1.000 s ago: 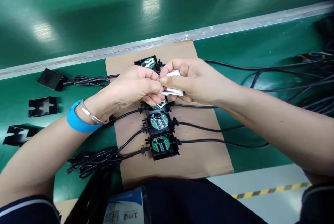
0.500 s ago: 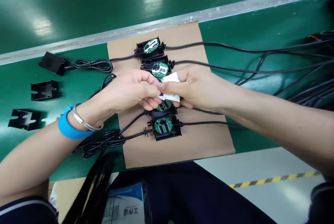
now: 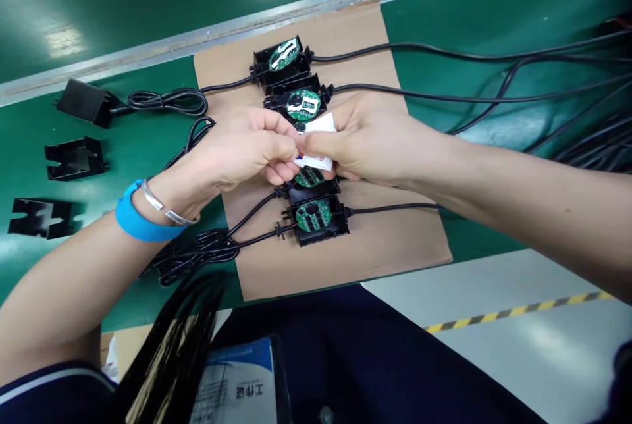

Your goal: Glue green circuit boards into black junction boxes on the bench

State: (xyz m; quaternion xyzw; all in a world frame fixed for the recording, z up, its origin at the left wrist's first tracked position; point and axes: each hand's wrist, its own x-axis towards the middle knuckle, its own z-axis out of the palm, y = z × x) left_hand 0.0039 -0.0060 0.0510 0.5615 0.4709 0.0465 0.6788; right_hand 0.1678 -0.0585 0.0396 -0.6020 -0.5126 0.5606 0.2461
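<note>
A small white squeeze tube (image 3: 320, 124) with red and blue print sits between my hands above the row of black housings. My right hand (image 3: 368, 137) is closed around its flat body. At the tube's left end, my left hand (image 3: 257, 147) pinches with thumb and fingers, which hide that tip. Just beyond lies a green circuit board (image 3: 303, 105) with white strips on it, and another such board (image 3: 284, 54) is farther back. Nearer my body, a round board (image 3: 314, 215) without white strips rests in its black housing (image 3: 323, 237); the board behind it is partly covered by my hands.
Brown cardboard (image 3: 385, 239) lies under the housings on the green bench (image 3: 439, 9). Black cables (image 3: 419, 49) run off right, and coiled ones (image 3: 197, 253) lie left. A closed black box (image 3: 83, 103) and two open shells (image 3: 74, 158) stand at far left.
The bench and housings sit higher in the picture as the view has shifted. Both hands stay together on the tube, whose printed side shows more now.
</note>
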